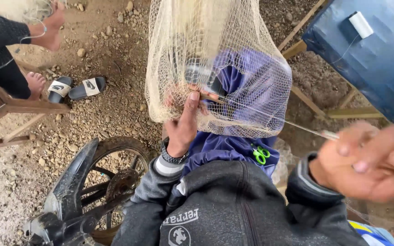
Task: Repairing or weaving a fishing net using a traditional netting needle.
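A cream fishing net (192, 50) hangs down from the top of the view over my blue-clad knees. My left hand (183, 123) pinches the net's lower edge, thumb up against the mesh. My right hand (370, 161), blurred and close to the camera, grips a thin netting needle (329, 134). A taut pale twine (270, 116) runs from the needle to the spot held by my left hand. Small green-handled scissors (261, 154) lie on my lap.
A motorbike wheel and mudguard (92, 182) stand at lower left on gravel. Another person's bare feet (35, 84) and a pair of sandals (74, 87) are at upper left by a wooden bench. A white spool (360, 23) lies on a blue tarp-covered table (379, 59).
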